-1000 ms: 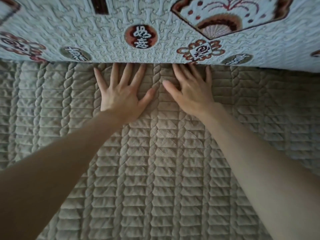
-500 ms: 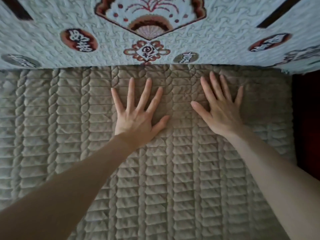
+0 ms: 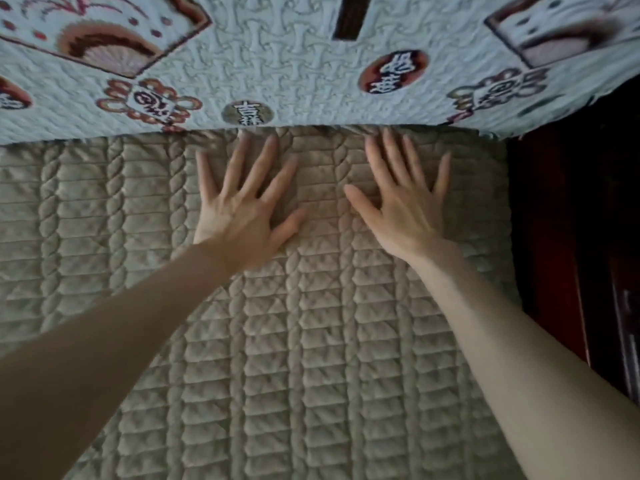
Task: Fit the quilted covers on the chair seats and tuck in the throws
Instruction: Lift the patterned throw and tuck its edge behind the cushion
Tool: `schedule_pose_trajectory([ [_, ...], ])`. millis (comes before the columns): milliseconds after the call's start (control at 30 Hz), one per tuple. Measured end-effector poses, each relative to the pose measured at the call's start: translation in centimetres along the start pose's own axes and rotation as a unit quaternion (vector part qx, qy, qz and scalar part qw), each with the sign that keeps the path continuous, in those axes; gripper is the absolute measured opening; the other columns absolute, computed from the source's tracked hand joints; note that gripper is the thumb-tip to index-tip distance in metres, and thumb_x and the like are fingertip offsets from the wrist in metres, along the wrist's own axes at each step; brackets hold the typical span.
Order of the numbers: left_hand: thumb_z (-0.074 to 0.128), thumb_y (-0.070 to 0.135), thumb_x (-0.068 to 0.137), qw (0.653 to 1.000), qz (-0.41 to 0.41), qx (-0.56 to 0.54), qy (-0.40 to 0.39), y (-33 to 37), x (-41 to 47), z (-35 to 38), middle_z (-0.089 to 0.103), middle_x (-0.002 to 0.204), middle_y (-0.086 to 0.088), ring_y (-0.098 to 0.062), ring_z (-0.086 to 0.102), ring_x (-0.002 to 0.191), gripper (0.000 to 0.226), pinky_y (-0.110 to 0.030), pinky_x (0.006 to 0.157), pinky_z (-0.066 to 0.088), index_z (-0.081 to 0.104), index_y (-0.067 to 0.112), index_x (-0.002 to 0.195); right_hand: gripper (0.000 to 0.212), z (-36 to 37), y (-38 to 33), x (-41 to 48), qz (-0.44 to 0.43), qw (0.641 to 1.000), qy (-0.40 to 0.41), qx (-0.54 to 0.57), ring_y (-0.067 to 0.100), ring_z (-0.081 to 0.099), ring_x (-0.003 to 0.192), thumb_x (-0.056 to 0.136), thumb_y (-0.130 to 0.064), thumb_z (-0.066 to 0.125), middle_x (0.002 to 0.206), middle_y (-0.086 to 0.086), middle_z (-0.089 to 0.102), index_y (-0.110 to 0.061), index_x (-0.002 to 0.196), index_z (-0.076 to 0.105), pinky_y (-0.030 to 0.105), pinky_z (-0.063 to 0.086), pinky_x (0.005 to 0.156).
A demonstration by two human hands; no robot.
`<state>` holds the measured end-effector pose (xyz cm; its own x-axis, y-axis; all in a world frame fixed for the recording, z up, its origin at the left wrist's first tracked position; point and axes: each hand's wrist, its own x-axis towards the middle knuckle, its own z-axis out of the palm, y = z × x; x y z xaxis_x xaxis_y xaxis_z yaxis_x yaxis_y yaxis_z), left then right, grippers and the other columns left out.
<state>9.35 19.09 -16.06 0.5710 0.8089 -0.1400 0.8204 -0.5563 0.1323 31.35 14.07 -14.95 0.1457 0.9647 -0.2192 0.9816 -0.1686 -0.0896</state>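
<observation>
A beige quilted cover [image 3: 311,358] with cable-like stitched ridges lies flat over the seat and fills most of the view. A pale blue patterned throw [image 3: 277,64] with red-brown fans and round medallions hangs down the backrest, its lower edge meeting the cover along the back crease. My left hand [image 3: 242,206] lies flat on the cover with fingers spread, fingertips close to the crease. My right hand [image 3: 405,202] presses flat beside it, fingers straight, fingertips just short of the throw's edge.
The seat cover's right edge [image 3: 498,220] ends against a dark reddish wooden chair frame [image 3: 568,254]. The throw's right corner [image 3: 512,129] hangs over that side. Cover continues leftward out of view.
Both hands slid rightward along the back crease, staying flat on the cover. The view shifted right, bringing the dark chair frame and the cover's right edge into sight.
</observation>
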Motion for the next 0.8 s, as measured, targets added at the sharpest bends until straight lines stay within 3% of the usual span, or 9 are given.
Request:
schedule_pose_trajectory([
  [233, 0.002, 0.078, 0.084, 0.997, -0.064, 0.032, -0.035, 3.5, 2.6, 1.0, -0.005, 0.163, 0.006, -0.031, -0.009, 0.148, 0.076, -0.071, 0.109, -0.005, -0.008, 0.042, 0.151, 0.086, 0.1, 4.5, 2.3, -0.006, 0.997, -0.071, 0.039, 0.007, -0.012, 0.147, 0.086, -0.077, 0.025, 0.161, -0.013, -0.013, -0.035, 0.153, -0.008, 0.055, -0.011, 0.115],
  [333, 0.002, 0.079, 0.084, 0.997, -0.071, 0.020, -0.033, 3.5, 2.1, 0.4, -0.004, 0.163, 0.004, -0.032, -0.008, 0.148, 0.078, -0.071, 0.110, -0.004, -0.006, 0.040, 0.152, 0.089, -0.8, 4.8, 1.5, -0.016, 0.995, -0.072, 0.061, 0.007, -0.015, 0.147, 0.086, -0.078, 0.029, 0.161, -0.012, -0.015, -0.033, 0.153, -0.008, 0.055, -0.014, 0.115],
  [500, 0.011, 0.077, 0.085, 0.999, 0.004, 0.009, -0.032, 8.0, 1.3, 0.5, 0.004, 0.163, -0.004, -0.043, -0.002, 0.146, 0.081, -0.074, 0.108, 0.000, 0.008, 0.035, 0.154, 0.088, -1.0, 7.8, -0.7, 0.071, 0.992, -0.060, 0.089, 0.014, -0.015, 0.148, 0.085, -0.077, 0.029, 0.162, -0.006, -0.014, -0.033, 0.154, -0.006, 0.054, -0.006, 0.118],
  [667, -0.001, 0.083, 0.077, 0.997, -0.049, 0.041, -0.047, 9.7, 2.7, 1.3, -0.010, 0.162, 0.002, -0.042, -0.014, 0.145, 0.085, -0.073, 0.107, -0.006, -0.008, 0.041, 0.151, 0.097, 0.0, 9.2, 1.3, 0.064, 0.985, -0.088, 0.131, 0.008, -0.013, 0.147, 0.081, -0.079, 0.037, 0.162, -0.009, -0.013, -0.032, 0.154, -0.007, 0.050, -0.010, 0.117],
  [800, 0.007, 0.080, 0.081, 0.998, -0.041, 0.023, -0.032, 9.9, 2.3, 0.7, 0.000, 0.163, 0.000, -0.042, -0.007, 0.146, 0.084, -0.074, 0.107, -0.004, 0.005, 0.037, 0.153, 0.103, -0.3, 9.3, 1.3, 0.070, 0.980, -0.083, 0.164, 0.008, -0.014, 0.147, 0.078, -0.082, 0.041, 0.162, -0.010, -0.014, -0.032, 0.154, -0.007, 0.050, -0.013, 0.117],
])
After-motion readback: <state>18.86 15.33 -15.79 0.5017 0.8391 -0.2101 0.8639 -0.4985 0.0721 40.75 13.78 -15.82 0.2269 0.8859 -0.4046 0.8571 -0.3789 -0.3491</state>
